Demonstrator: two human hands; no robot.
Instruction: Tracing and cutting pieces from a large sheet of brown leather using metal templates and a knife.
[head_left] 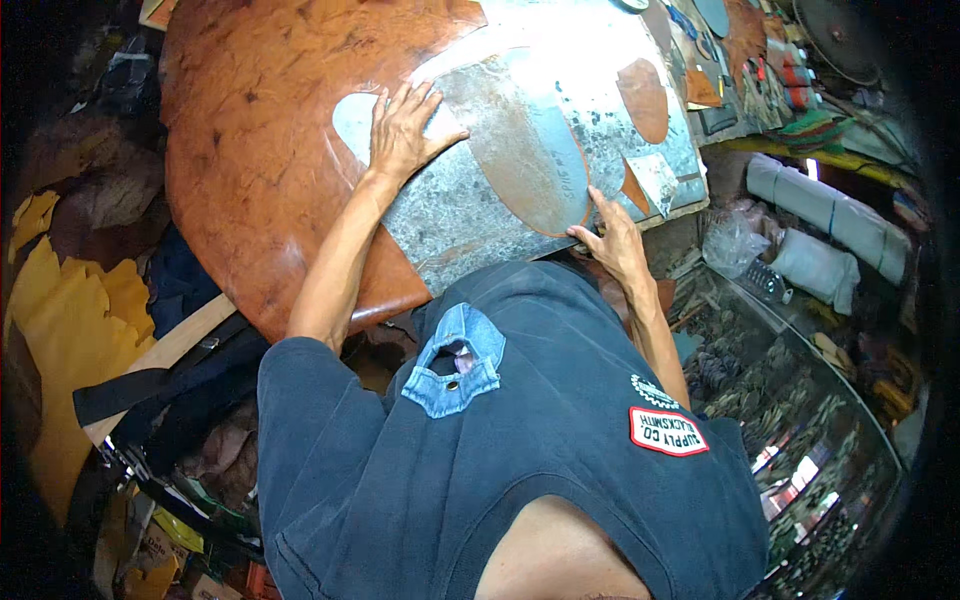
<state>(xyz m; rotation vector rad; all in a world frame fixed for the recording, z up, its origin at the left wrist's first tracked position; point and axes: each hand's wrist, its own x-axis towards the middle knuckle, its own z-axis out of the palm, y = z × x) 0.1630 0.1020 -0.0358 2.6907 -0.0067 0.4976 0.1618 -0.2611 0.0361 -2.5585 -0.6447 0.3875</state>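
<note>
My left hand [402,132] lies flat with its fingers spread on a pale, rounded template [351,120], at the edge of a large brown leather hide [265,140]. Part of that template is covered by the hand. To its right, a long oval sole-shaped piece [545,150], grey-blue with a brownish left half, rests on a worn grey metal sheet [440,235]. At the lower right end of the oval piece, my right hand [616,245] touches the rim, thumb and forefinger apart. Its other fingers are partly hidden.
Farther right on the sheet lie a brown leather oval [643,100], a small brown scrap [634,189] and a whitish scrap [655,180]. Plastic-wrapped rolls [830,210] and a glass-topped case [790,370] stand at right. Yellow leather [65,310] hangs at left.
</note>
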